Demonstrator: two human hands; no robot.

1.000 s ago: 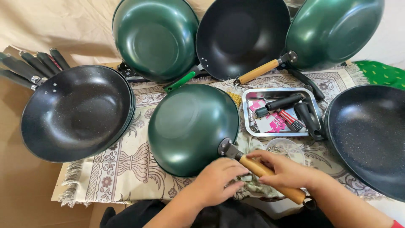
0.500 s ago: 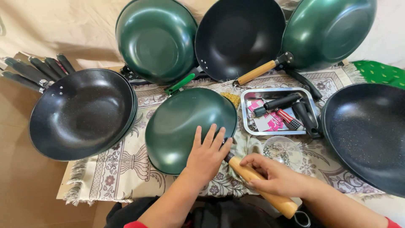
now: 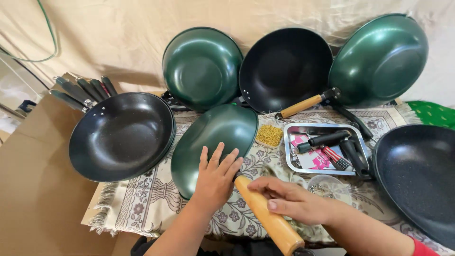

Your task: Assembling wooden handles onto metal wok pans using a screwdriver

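A dark green wok (image 3: 211, 142) stands tilted on its edge on the patterned cloth (image 3: 142, 204), its inside facing left. My left hand (image 3: 215, 178) lies flat with spread fingers against its near rim. My right hand (image 3: 294, 201) grips the wok's light wooden handle (image 3: 268, 215), which points toward me. The joint between handle and wok is hidden behind my left hand.
A black pan (image 3: 121, 135) lies at the left, with several dark handles behind it. Two green woks (image 3: 201, 66) (image 3: 379, 59) and a black one (image 3: 284, 66) lean on the back cloth. A steel tray (image 3: 327, 166) holds handles; another black pan (image 3: 419, 175) sits right.
The green wok has been tipped up from lying flat onto its edge. My left hand moved from the handle joint to the wok's rim; my right hand stayed on the wooden handle.
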